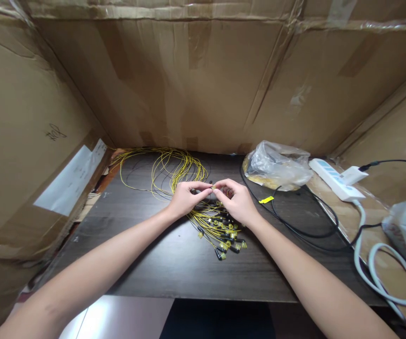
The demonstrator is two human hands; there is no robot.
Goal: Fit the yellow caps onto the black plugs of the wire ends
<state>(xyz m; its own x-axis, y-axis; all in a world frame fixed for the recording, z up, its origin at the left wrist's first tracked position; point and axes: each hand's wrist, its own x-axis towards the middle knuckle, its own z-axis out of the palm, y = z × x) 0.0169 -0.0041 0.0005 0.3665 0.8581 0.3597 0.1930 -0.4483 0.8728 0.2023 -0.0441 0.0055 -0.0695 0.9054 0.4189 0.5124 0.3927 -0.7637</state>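
Observation:
My left hand [187, 197] and my right hand [236, 197] meet fingertip to fingertip over the middle of the dark table, both in a pinch. Between them shows a tiny yellowish cap [213, 188], with a dark connector end beside it; the fingers hide most of both. Just below lies a cluster of black cable connectors [219, 254] with clear yellow caps, partly covered by my right hand. Thin yellow cables [188, 172] run from the cluster under my left hand and loop towards the back left.
A clear plastic bag [280, 165] with yellow contents lies at the back right. Black cable [305, 234] with a yellow tag [266, 200] curves across the right. A white power strip [337, 181] stands beyond the table's right edge. Cardboard walls [188, 84] enclose the back and sides.

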